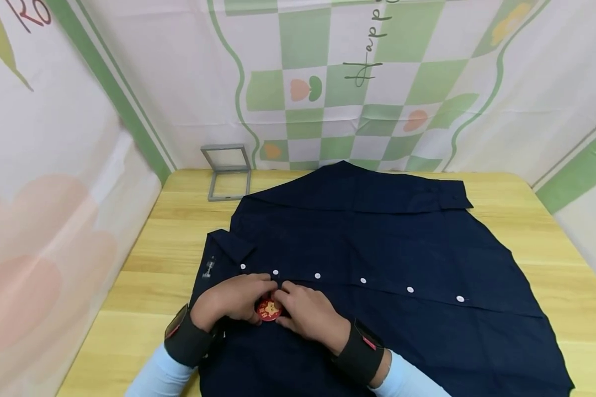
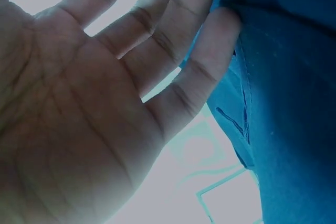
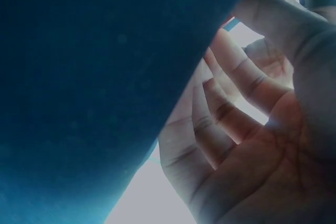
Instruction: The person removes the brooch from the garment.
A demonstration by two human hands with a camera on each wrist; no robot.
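A round red badge point(image 1: 269, 310) with a gold figure lies against the front of a dark navy shirt point(image 1: 402, 248), just below its row of white buttons. My left hand point(image 1: 238, 298) holds the badge from the left, fingers at its upper edge and thumb lower down. From the right, my right hand point(image 1: 310, 314) pinches its other side with thumb and fingertips. In the left wrist view, the fingers of the left hand point(image 2: 105, 93) touch the shirt cloth point(image 2: 294, 108). Cloth hides much of the right fingertips in the right wrist view, and the badge's back is hidden.
Below the collar sits a small silvery, clear item point(image 1: 208, 268), too small to identify. A grey hinged double frame point(image 1: 230, 171) stands at the back left of the wooden table point(image 1: 149, 248). Printed cloth point(image 1: 179, 55) hangs behind and at both sides.
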